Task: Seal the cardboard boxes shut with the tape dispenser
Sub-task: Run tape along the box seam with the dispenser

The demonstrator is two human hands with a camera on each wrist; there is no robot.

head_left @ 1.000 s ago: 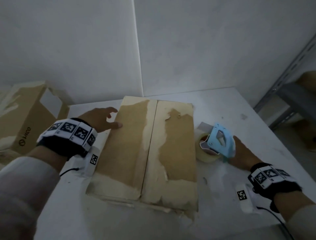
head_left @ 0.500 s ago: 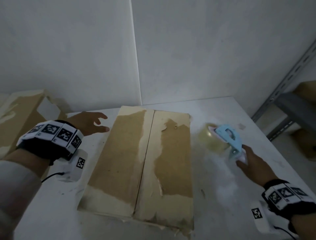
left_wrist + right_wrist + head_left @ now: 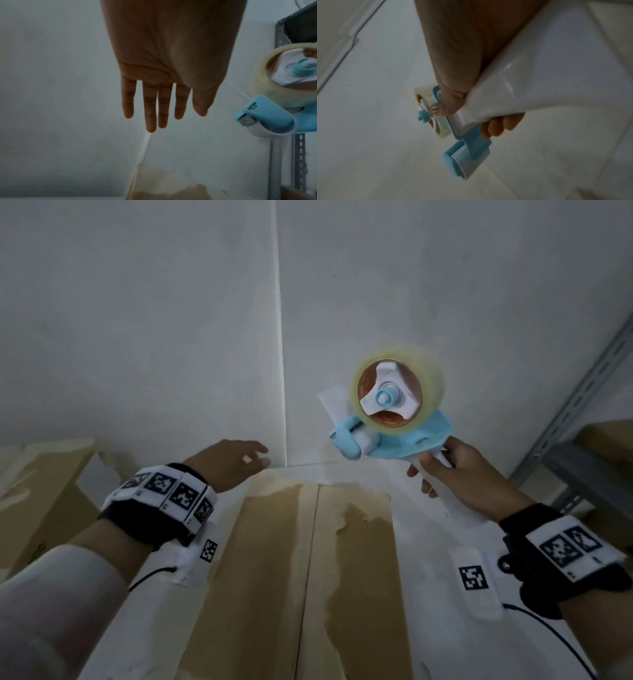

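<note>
A flat cardboard box (image 3: 274,577) with two closed flaps and a centre seam lies on the white table in the head view. My right hand (image 3: 459,470) grips the white handle of a blue tape dispenser (image 3: 394,419), held up in the air above the box's far right corner with its clear tape roll on top. The right wrist view shows my fingers (image 3: 496,127) curled round that handle (image 3: 539,88). My left hand (image 3: 233,463) hovers over the box's far left corner with fingers (image 3: 150,105) straight and holds nothing. The dispenser (image 3: 267,115) sits just right of it.
A second cardboard box (image 3: 37,501) stands at the left against the wall. A grey metal shelf rack (image 3: 582,440) with more boxes rises at the right. The white wall (image 3: 205,320) is close behind the table.
My right hand lifted the tape dispenser off the table and turned it upright in the air. My left hand left the box's side and rose toward its far corner.
</note>
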